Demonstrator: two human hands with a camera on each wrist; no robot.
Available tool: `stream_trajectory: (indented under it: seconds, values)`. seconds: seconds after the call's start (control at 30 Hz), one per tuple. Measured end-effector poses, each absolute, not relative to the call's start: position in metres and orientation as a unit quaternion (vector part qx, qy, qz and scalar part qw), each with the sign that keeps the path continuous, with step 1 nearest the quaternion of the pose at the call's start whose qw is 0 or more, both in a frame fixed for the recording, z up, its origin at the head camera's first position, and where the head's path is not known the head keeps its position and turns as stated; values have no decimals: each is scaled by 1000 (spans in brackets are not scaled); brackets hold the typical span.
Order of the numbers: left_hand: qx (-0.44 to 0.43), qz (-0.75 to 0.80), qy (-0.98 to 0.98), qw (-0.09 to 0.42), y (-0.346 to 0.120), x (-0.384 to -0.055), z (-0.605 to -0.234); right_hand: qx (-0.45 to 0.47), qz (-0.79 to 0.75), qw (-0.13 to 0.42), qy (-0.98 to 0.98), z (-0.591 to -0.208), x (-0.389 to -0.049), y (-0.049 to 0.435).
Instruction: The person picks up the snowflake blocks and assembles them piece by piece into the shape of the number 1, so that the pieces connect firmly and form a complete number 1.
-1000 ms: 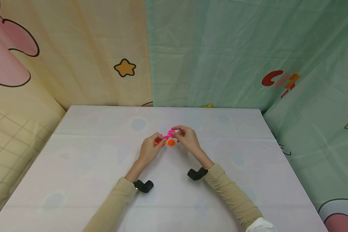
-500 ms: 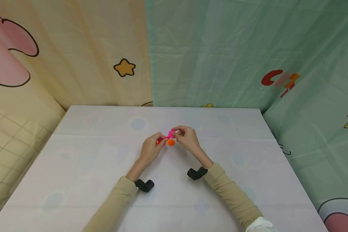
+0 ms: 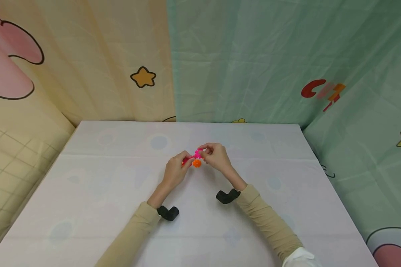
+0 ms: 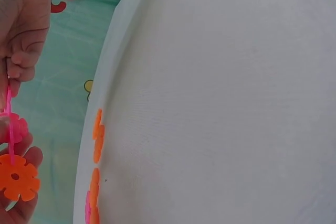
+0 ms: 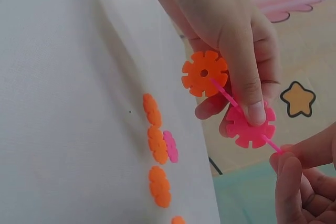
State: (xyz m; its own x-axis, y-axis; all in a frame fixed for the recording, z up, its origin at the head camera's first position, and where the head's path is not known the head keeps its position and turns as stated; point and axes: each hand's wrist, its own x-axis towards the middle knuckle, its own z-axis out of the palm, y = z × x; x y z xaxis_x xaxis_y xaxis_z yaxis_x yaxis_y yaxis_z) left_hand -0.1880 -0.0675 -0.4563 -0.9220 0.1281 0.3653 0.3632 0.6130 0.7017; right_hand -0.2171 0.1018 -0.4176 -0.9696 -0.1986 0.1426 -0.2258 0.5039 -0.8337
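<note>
My left hand [image 3: 174, 170] pinches a pink snowflake disc [image 5: 247, 132] under its thumb, in a small chain of interlocking notched discs. At one end of the chain an orange snowflake disc [image 5: 204, 73] is joined through another pink disc seen edge-on [image 5: 226, 94]. My right hand [image 3: 217, 157] pinches a further pink disc [image 5: 270, 142], edge-on in the right wrist view, its slot side at the rim of the left hand's pink disc. In the head view the fingers cover much of the chain. Both hands are raised close together over the table.
Loose orange discs [image 5: 159, 186] and a pink disc [image 5: 171, 146] lie on the white-covered table [image 3: 120, 207] beneath the hands. Printed curtains [image 3: 220, 66] stand behind and at both sides. Each wrist carries a black camera mount [image 3: 228, 196].
My left hand has turned slightly and come nearer the right, hiding more of the orange and pink discs at its fingers. The right hand keeps its pinch, almost still.
</note>
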Motion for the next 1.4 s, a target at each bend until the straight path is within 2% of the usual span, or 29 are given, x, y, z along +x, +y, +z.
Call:
stream_trajectory:
  seconds: [0.7, 1.07, 1.4]
  values:
    - [-163, -450, -866, 142, -66, -188, -460, 48, 539, -19, -841, -424, -213, 96]
    - [-157, -460, -859, 159, -65, -189, -460, 50, 528, -40, -847, -418, -215, 94]
    - [-160, -480, -851, 140, -68, -192, -461, 64, 531, -90, -840, -415, -219, 101]
